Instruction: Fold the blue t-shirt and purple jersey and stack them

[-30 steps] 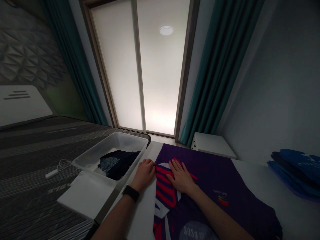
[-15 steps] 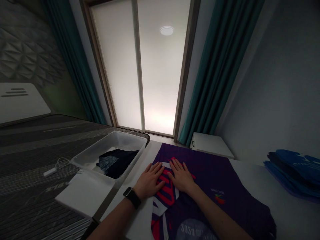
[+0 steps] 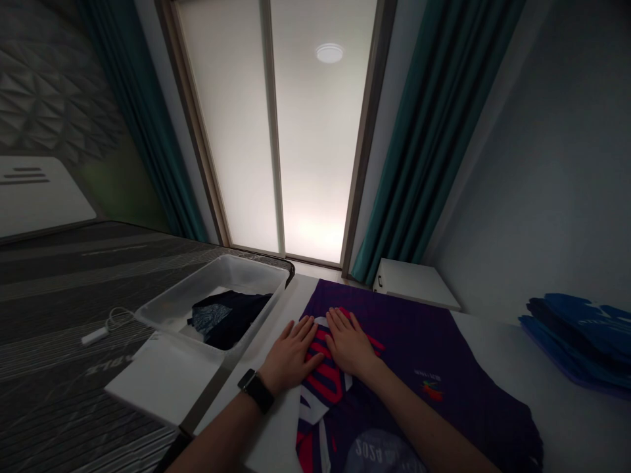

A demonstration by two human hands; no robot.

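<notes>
A purple T-shirt (image 3: 409, 328) with red and white patterned parts lies spread on the white table, its left side folded inward over the body. My left hand (image 3: 290, 351), a dark watch on its wrist, lies flat at the left edge of the folded patterned part. Flat on the same fold, just to the right, rests my right hand (image 3: 349, 341). Fingers of both hands are stretched out and point away from me. Neither hand grips the cloth. A pale round print with "2024" shows near the shirt's lower edge, partly cut off by the frame.
Left of the shirt stands a translucent plastic bin (image 3: 162, 312) holding dark folded clothing (image 3: 229, 318). A white box (image 3: 162, 381) sits in front of it. Several folded blue garments (image 3: 582, 341) are stacked at the right. Behind the table is a white cabinet (image 3: 414, 282).
My right hand has slid slightly left over the fold, closer to my left hand. The left hand stays nearly in place, and the view has shifted a little.
</notes>
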